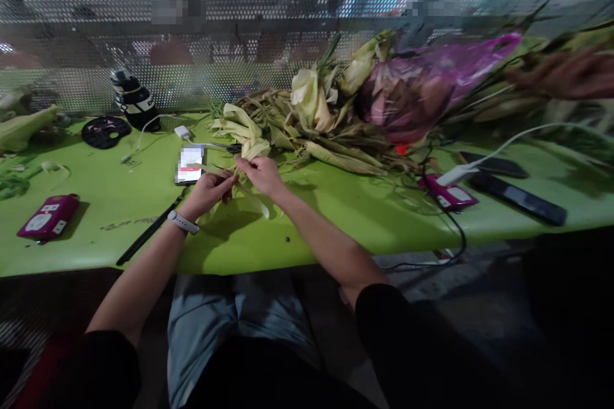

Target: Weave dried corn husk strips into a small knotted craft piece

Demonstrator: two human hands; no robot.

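My left hand (211, 194) is closed with its fingers pinched on a thin strip of pale corn husk (259, 206), whose loose end hangs toward the table. Close beside it, my right hand (261, 174) has thumb and fingers pressed together on the husk too. The fingertips of both hands nearly meet, and they partly hide the strip. Just behind them lies a heap of green and yellowed corn husks (273, 118). A lit phone (190, 163) rests on the table left of my hands.
Green table (259, 249); a mesh wall (249, 6) stands behind. Left: dark bottle (137, 102), black disc (105, 132), magenta device (48, 217), black strap (151, 230). Right: purple plastic bag (407, 89), corded magenta device (448, 195), dark phone (518, 197), another person's blurred hand (570, 73).
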